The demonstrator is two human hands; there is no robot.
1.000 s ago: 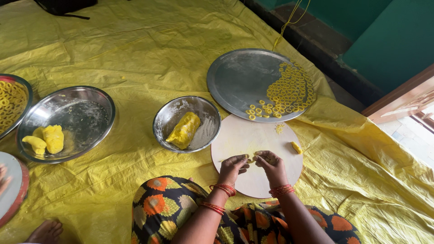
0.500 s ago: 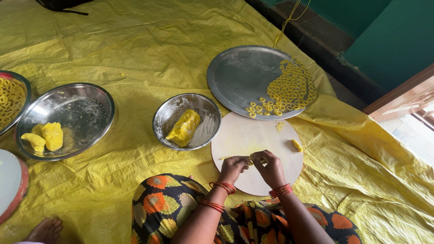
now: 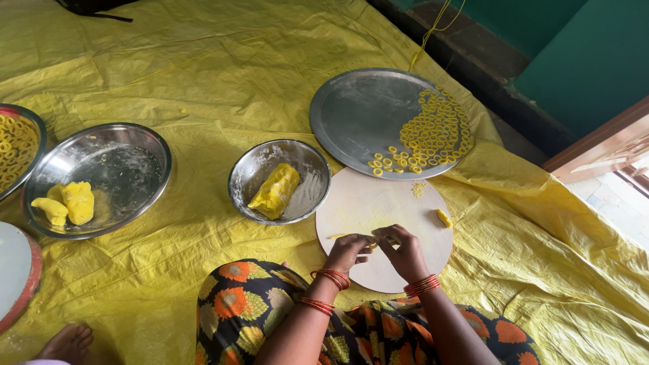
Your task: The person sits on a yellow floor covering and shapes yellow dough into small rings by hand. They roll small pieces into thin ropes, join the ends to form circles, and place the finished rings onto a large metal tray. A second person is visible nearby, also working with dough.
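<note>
Head view: both hands (image 3: pixel 378 249) pinch dough strip (image 3: pixel 338 236)

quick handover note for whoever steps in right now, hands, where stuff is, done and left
Left hand and right hand: together over the round board, pinching a thin dough strip between the fingers.
Small dough piece: on the board's right side.
Dough lump: in the steel bowl left of the board.
Done: many small dough rings laid on the right of the steel plate.
Left: the strip, the piece and the lump remain unshaped; more dough chunks sit in the wide steel basin.
</note>
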